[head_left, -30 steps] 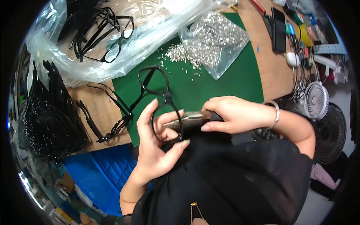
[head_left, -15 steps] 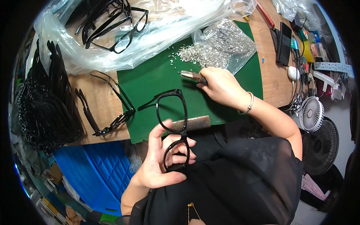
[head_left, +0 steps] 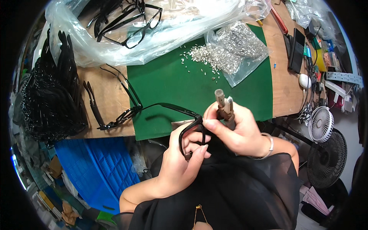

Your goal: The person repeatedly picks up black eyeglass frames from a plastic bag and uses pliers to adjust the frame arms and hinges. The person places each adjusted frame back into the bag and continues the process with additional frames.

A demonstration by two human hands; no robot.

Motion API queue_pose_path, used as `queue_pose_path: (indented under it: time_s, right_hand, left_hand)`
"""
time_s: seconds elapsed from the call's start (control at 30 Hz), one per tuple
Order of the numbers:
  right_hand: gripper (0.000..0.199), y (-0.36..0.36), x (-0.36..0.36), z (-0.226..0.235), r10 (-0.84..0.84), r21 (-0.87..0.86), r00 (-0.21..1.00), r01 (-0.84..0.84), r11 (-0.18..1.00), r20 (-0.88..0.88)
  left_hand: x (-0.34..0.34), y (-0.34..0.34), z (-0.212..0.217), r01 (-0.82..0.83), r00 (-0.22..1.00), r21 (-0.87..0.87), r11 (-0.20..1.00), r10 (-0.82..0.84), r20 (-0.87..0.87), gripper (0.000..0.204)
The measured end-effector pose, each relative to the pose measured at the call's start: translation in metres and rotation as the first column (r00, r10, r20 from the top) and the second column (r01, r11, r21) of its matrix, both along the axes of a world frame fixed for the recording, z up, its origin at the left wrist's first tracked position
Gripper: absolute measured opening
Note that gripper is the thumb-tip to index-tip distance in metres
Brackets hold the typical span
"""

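Held low in front of my body by my left hand [head_left: 179, 163] is a black eyeglass frame [head_left: 182, 138], its fingers wrapped about the rim. One long temple arm [head_left: 172, 106] of it reaches out over the green mat [head_left: 165, 84]. My right hand [head_left: 241, 132] is closed around a pair of metal pliers [head_left: 225, 109], whose jaws point up and away from the frame. The right thumb and forefinger are at the frame's hinge corner; whether they pinch a small part there is hidden. Beyond lie small silvery metal pieces [head_left: 201, 55], partly spilled from a clear bag [head_left: 241, 48].
Another black eyeglass frame [head_left: 132, 111] lies left of the mat. A heap of black temple arms [head_left: 53, 96] is at far left. More frames [head_left: 134, 28] rest on plastic sheeting [head_left: 172, 34]. A phone [head_left: 297, 50], cables and fans [head_left: 321, 123] are on the right; a blue crate [head_left: 96, 168] is below left.
My right hand has come back from the silvery pieces with the pliers, toward the frame. My left hand has turned the frame and moved it slightly right, so both hands now meet at it.
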State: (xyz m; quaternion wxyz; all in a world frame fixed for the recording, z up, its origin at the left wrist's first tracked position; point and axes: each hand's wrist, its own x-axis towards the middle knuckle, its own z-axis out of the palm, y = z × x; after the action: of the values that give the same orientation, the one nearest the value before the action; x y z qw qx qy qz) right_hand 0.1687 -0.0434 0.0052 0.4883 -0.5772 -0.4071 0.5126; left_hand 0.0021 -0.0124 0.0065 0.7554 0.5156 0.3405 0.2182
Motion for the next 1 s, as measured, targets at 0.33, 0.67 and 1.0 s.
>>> queue_pose_path:
  time_s: [0.33,0.67,1.0]
  right_hand:
    - [0.020,0.009,-0.010,0.000,-0.144,-0.205,0.857,0.045,0.978,-0.496]
    - [0.018,0.015,-0.004,0.009,-0.020,-0.239,0.838,-0.132,0.962,-0.545]
    - [0.021,0.004,0.012,-0.001,0.525,0.005,0.783,-0.558,0.830,0.335]
  left_hand:
    - [0.006,-0.006,-0.008,0.022,0.999,0.195,0.980,-0.016,-0.033,0.052]
    - [-0.010,0.018,0.014,0.132,0.990,-0.170,0.977,-0.123,0.063,0.049]
    - [-0.040,0.015,0.024,0.136,0.991,-0.222,0.965,-0.131,0.037,0.042]
